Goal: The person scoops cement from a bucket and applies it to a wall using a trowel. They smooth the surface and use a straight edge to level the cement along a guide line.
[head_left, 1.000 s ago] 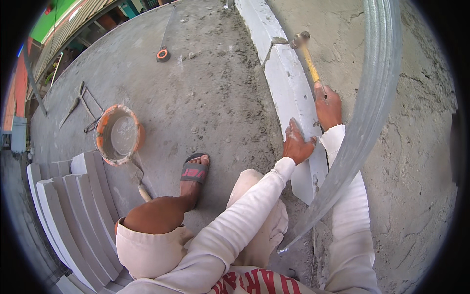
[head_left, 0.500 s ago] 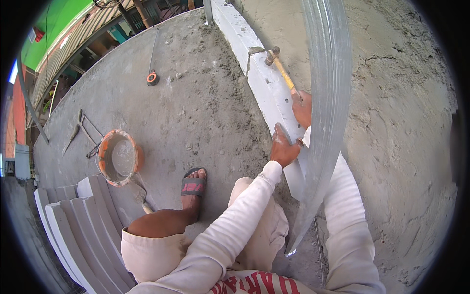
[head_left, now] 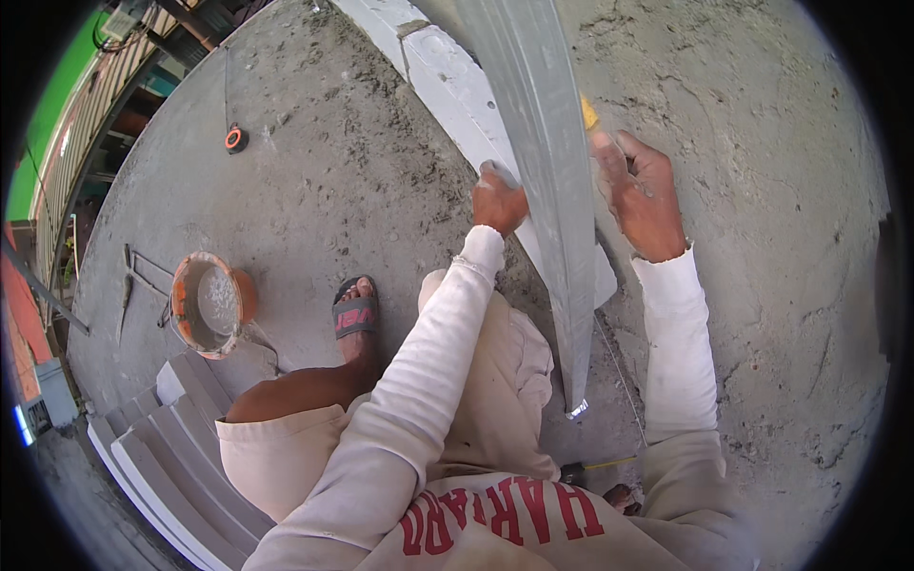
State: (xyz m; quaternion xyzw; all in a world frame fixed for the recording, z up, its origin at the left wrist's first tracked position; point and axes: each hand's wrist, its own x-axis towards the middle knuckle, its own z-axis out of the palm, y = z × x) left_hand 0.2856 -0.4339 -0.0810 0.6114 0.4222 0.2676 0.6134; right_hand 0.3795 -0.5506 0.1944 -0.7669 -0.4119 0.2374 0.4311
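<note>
A long white block beam lies on the rough concrete, crossed on its right by a long galvanized metal channel that hangs close to the camera. My left hand rests on the beam beside the channel, fingers curled against it. My right hand is raised just right of the channel, closed on a hammer's yellow handle; the hammer's head is hidden behind the metal. A thin string runs below the beam.
An orange bucket with dried mortar, a metal-framed tool and an orange tape measure lie on the left. Stacked grey-white blocks sit at lower left. My sandalled foot is beside the bucket. Buildings show past the slab's edge.
My right hand and the hammer have lifted off from beside the beam to the channel's right. The channel appears further left over the beam. My view has shifted, and my left hand stays on the beam.
</note>
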